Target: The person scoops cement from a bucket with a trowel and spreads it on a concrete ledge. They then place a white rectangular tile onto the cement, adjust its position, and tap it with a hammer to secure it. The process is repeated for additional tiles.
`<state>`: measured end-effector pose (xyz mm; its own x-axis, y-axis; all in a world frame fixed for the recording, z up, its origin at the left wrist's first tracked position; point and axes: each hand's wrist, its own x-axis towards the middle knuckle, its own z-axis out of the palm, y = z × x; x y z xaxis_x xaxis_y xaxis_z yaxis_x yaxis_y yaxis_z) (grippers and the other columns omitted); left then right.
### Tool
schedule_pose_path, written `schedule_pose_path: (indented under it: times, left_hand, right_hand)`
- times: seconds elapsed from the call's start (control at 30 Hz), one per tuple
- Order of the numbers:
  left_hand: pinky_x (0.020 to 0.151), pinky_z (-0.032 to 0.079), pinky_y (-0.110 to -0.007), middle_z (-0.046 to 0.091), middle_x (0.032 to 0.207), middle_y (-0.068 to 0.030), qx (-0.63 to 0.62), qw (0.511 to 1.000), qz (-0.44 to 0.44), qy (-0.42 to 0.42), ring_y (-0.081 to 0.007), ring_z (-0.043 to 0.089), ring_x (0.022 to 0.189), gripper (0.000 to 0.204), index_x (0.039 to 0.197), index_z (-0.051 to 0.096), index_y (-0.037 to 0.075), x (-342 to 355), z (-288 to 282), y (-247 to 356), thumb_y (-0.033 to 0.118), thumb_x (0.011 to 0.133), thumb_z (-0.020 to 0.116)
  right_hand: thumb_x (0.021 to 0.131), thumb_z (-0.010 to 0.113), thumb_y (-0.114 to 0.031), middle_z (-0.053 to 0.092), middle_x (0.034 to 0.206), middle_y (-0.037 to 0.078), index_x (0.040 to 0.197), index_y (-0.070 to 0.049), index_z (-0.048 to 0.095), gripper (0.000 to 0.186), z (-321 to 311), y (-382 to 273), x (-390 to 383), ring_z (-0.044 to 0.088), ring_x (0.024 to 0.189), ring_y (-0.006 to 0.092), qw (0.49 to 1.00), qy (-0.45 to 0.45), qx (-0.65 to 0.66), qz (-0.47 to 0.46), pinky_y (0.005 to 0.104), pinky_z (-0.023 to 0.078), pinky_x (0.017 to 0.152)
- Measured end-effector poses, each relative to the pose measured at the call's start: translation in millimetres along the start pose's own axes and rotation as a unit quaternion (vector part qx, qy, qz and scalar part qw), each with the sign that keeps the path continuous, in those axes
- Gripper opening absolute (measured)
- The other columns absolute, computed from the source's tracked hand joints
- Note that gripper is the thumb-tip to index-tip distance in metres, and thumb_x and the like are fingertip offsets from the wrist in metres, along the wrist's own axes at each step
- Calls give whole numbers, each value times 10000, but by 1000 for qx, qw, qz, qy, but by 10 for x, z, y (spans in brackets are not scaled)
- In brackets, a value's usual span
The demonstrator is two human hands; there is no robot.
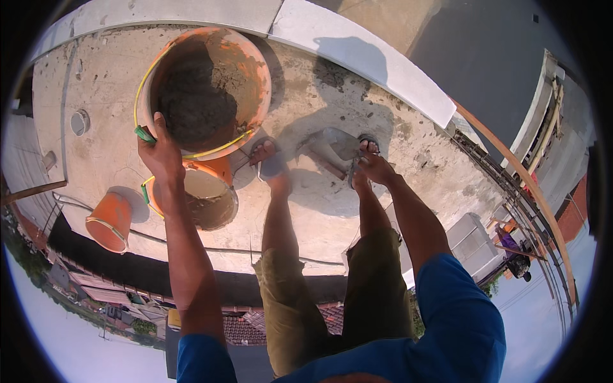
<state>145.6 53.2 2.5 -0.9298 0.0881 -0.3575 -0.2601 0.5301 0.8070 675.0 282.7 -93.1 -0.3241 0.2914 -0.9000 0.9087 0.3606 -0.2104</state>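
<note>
A large orange bucket [252, 70] tilts toward me, with wet grey mortar [195, 96] covering much of its inside. The fingers of my left hand [163, 153] are closed on the green grip [145, 133] of its yellow wire handle, at the near left rim. My right hand [377, 169] is closed, low beside my right foot. From it a flat grey trowel [335, 143] seems to reach leftward, with a brown strip [324, 165] along its near side; its handle is hidden by my fingers. A second orange bucket [220, 168], holding cloudy grey-brown water, stands under my left forearm.
A smaller orange bucket [108, 220] lies tipped at the left. Near it a short pipe stub [80, 122] rises from the concrete floor [105, 76]. A pale ledge [370, 57] borders the far side. Bamboo poles [511, 163] run along the right; a cable crosses behind my feet.
</note>
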Motion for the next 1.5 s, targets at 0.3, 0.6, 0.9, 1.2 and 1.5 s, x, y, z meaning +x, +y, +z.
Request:
schedule_pose_path:
  times: [0.3, 0.6, 0.9, 1.2, 1.5]
  left_hand:
    - [1002, 548, -367, 701, 1349, -136, 37, 999, 13, 27, -215, 680, 1138, 513, 1407, 647, -68, -289, 151, -7, 312, 1071, 722]
    - [1020, 537, -390, 691, 1356, -159, 108, 991, 5, 82, -237, 657, 1164, 526, 1396, 632, -81, -1232, 509, -137, 333, 1080, 707]
    - [976, 519, -338, 714, 1299, -109, 13, 999, -12, 34, -177, 648, 1120, 439, 1399, 645, -55, -1520, 576, -142, 261, 1098, 691]
    - [929, 533, -320, 747, 1217, -104, -4, 999, -50, -11, -154, 671, 1046, 339, 1293, 697, -66, -992, 91, -260, 206, 1090, 696]
    - [944, 537, -334, 739, 1267, -129, -15, 997, -69, -25, -176, 674, 1085, 372, 1326, 681, -63, -1038, 96, -281, 215, 1081, 708]
  right_hand:
    - [1096, 550, -480, 739, 1237, 249, 1411, -19, 613, 562, -1103, -551, 1939, 708, 1165, 388, 989, 61, 54, -126, 487, 544, 1044]
    - [1059, 589, -407, 761, 1141, 216, 1415, -88, 637, 481, -992, -726, 1110, 733, 1094, 418, 987, 101, 40, -119, 519, 580, 996]
    - [957, 730, -180, 566, 1117, 209, 1418, -78, 601, 490, -741, -1580, 0, 679, 983, 448, 916, 273, 6, -295, 547, 596, 798]
    - [1056, 598, -313, 687, 1222, 362, 1514, -55, 473, 540, -894, -1495, 411, 699, 1123, 521, 994, 74, 81, -18, 556, 573, 951]
    - [1099, 472, -425, 673, 1352, 341, 1589, -38, 423, 627, -893, -2070, 1476, 643, 1274, 510, 987, 100, 102, -74, 542, 492, 1127]
